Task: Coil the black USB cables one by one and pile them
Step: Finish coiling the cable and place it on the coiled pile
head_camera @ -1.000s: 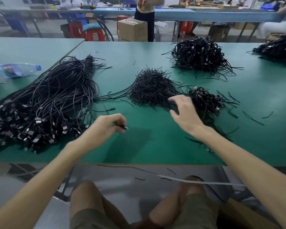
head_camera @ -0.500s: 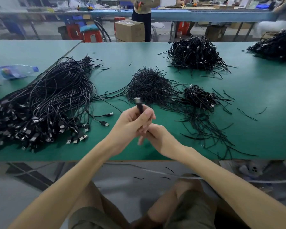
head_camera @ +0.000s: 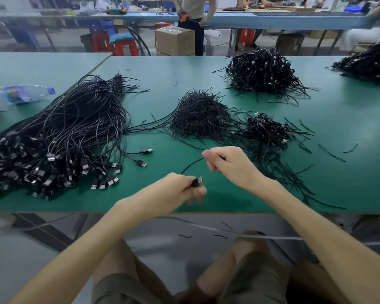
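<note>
Head view: my left hand (head_camera: 176, 189) curls tight around the plug end of 1 thin black USB cable (head_camera: 190, 165). My right hand (head_camera: 228, 165) pinches it farther along. It arcs between them above the green tabletop (head_camera: 349, 172), near the small pile of coiled black cables (head_camera: 268, 130).

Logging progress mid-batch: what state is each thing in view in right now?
left hand: grips the plug end of one cable.
right hand: pinches that cable further along.
held cable: arcs between the hands, not yet coiled.
uncoiled bundle: loose heap, plugs toward the near edge.
coiled pile: small heap beyond the right hand.
water bottle: lying on its side, capped.
</note>
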Demonstrator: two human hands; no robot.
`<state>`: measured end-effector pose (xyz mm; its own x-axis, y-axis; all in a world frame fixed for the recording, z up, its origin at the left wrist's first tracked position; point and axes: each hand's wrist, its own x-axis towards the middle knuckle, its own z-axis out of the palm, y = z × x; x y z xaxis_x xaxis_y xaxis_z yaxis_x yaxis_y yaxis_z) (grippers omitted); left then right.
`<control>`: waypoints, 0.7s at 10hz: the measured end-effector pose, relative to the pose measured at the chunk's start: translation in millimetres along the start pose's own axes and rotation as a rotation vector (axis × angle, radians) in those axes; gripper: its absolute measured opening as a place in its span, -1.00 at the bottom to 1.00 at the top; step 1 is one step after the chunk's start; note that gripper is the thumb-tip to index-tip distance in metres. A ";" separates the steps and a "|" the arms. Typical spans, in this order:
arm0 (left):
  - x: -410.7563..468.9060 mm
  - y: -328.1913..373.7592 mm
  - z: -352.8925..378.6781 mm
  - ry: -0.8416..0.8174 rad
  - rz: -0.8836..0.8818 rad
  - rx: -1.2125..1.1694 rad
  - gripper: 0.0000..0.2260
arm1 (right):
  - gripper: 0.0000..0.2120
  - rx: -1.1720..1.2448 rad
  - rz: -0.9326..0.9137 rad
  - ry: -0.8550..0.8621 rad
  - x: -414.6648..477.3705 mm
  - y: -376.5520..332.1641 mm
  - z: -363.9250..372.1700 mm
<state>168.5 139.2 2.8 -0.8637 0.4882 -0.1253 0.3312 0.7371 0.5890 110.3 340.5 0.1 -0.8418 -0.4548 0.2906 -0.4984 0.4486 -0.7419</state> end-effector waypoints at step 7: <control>6.1 -9.2 21.9 0.140 -0.016 0.224 -0.75 | -0.34 -0.139 0.034 0.083 18.2 2.1 35.5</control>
<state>168.5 145.6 -20.8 -0.9086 0.4175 -0.0118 0.3794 0.8370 0.3944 101.3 305.8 -17.7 -0.8698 -0.3751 0.3204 -0.4888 0.5674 -0.6627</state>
